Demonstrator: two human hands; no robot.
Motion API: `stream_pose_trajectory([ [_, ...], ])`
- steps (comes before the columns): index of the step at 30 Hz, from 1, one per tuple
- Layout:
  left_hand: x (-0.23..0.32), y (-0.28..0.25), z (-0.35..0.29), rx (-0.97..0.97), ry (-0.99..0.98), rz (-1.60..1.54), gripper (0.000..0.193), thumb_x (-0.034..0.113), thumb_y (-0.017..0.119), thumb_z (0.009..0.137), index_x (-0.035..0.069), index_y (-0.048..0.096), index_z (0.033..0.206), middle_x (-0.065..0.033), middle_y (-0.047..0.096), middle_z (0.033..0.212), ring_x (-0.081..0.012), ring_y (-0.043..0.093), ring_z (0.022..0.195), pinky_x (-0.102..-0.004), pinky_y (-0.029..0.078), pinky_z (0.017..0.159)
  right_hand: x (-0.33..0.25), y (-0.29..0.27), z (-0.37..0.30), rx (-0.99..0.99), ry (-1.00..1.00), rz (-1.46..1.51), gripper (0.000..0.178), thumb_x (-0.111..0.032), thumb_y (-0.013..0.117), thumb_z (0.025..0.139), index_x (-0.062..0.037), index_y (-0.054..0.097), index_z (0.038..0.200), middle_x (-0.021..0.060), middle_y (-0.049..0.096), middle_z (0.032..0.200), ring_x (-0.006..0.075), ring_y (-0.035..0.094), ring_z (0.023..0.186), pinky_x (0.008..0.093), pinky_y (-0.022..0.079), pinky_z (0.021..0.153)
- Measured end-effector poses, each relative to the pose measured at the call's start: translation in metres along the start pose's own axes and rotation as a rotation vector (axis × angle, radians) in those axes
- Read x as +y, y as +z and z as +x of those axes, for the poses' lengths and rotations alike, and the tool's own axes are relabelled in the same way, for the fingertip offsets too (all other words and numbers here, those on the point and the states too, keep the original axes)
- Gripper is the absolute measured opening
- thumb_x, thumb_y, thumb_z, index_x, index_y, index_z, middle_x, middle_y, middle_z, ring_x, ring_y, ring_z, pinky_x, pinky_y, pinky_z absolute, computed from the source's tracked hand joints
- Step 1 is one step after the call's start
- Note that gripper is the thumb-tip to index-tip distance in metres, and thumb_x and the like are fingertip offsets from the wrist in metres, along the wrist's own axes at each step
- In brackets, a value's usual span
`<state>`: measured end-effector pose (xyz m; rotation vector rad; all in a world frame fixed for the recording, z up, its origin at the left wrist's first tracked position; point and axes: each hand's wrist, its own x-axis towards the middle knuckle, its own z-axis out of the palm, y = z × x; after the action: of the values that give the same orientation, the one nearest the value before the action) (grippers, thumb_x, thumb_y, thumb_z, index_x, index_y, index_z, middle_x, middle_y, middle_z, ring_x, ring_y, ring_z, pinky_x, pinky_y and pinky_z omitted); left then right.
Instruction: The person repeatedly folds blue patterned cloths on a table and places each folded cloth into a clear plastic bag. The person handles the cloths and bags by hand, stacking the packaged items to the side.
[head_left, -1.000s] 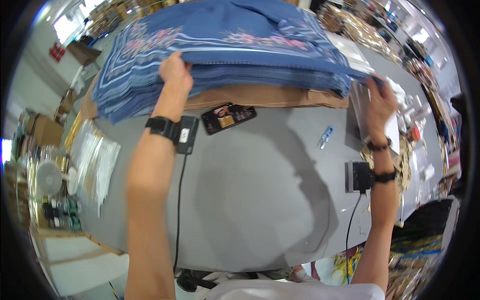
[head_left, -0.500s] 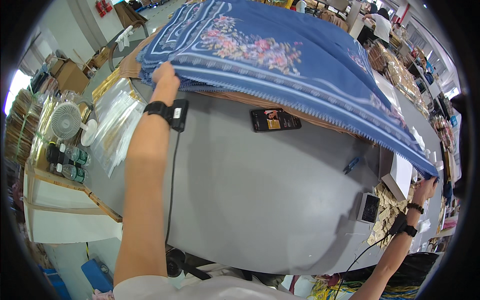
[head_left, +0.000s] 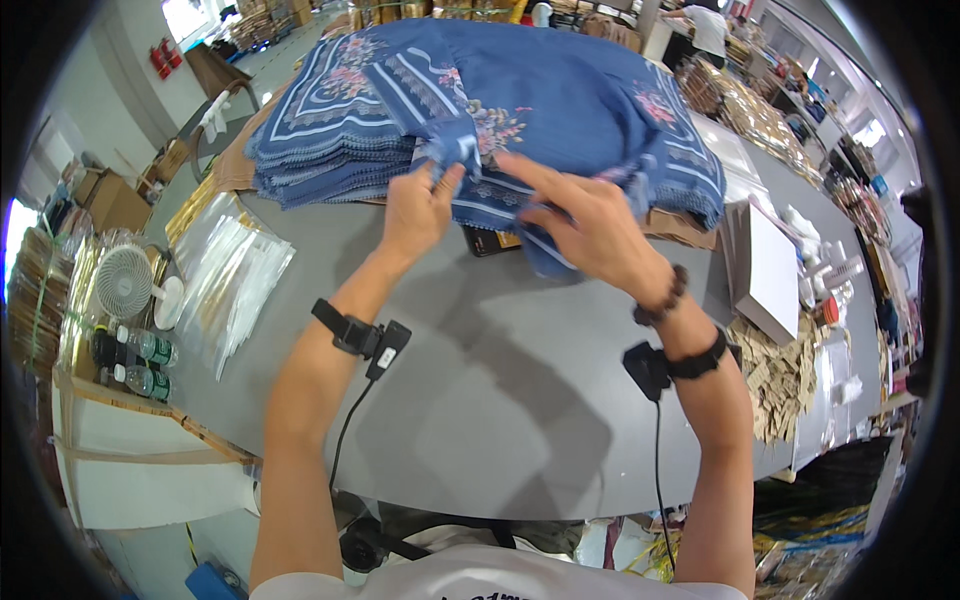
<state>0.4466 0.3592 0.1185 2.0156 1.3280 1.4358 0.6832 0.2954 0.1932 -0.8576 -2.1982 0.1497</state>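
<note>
A blue floral scarf (head_left: 560, 90) with striped borders lies over a thick stack of similar folded scarves (head_left: 330, 175) at the far side of the table. My left hand (head_left: 418, 212) pinches a bunched edge of the top scarf near the stack's front. Close by on the right, my right hand (head_left: 590, 220) has its index finger stretched toward the left hand. Its other fingers are curled on a scarf corner that hangs below them, slightly blurred. A black phone (head_left: 487, 241) lies under the front of the cloth, mostly covered.
Clear plastic bags (head_left: 235, 275) lie at left, beside a small white fan (head_left: 128, 280) and water bottles (head_left: 148, 382). At right stand a white box (head_left: 765, 270) and a heap of tan paper tags (head_left: 775, 375). A person (head_left: 705, 30) is in the far background.
Both hands have come inward from the scarf's spread corners, the right one far to the left. The scarf, stretched wide before, now lies on the stack with its front edge gathered.
</note>
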Motion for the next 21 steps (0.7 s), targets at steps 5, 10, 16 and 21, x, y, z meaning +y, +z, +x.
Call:
stream_pose_trajectory([
  [5, 0.023, 0.025, -0.033, -0.191, 0.17, -0.114, 0.023, 0.009, 0.065, 0.091, -0.004, 0.071, 0.108, -0.0303, 0.063, 0.081, -0.0484, 0.064, 0.079, -0.0478, 0.05, 0.066, -0.005, 0.01, 0.016, 0.004, 0.006, 0.042, 0.032, -0.01, 0.076, 0.087, -0.0094, 0.073, 0.118, 0.018, 0.073, 0.087, 0.0386, 0.07, 0.081, 0.0423, 0.056, 0.071],
  [10, 0.005, 0.025, -0.048, 0.187, 0.086, -0.028, 0.044, -0.006, 0.062, 0.078, 0.01, 0.076, 0.117, -0.0176, 0.075, 0.11, -0.0365, 0.073, 0.099, -0.0396, 0.057, 0.085, -0.042, -0.024, -0.019, 0.457, 0.115, 0.0, 0.023, 0.007, 0.068, 0.089, -0.0059, 0.07, 0.108, 0.0112, 0.073, 0.087, 0.0163, 0.069, 0.073, 0.0295, 0.053, 0.066],
  [16, -0.018, -0.091, -0.097, 0.253, -0.126, 0.184, 0.04, -0.011, 0.06, 0.079, 0.011, 0.078, 0.107, -0.0074, 0.078, 0.108, -0.0229, 0.072, 0.103, -0.0309, 0.054, 0.092, -0.11, -0.149, -0.102, 1.36, 0.049, 0.094, 0.021, -0.001, 0.053, 0.107, 0.0023, 0.067, 0.122, 0.0115, 0.073, 0.115, 0.0152, 0.069, 0.093, 0.026, 0.055, 0.08],
  [21, 0.04, -0.271, -0.113, 0.559, 0.007, -0.829, 0.033, 0.031, 0.051, 0.104, 0.01, 0.073, 0.118, -0.0185, 0.067, 0.13, -0.0305, 0.068, 0.115, -0.0458, 0.056, 0.102, -0.152, -0.187, -0.149, 1.153, 0.242, 0.115, 0.022, -0.015, 0.062, 0.106, 0.0012, 0.071, 0.118, 0.0075, 0.074, 0.104, 0.0107, 0.067, 0.083, 0.024, 0.053, 0.073],
])
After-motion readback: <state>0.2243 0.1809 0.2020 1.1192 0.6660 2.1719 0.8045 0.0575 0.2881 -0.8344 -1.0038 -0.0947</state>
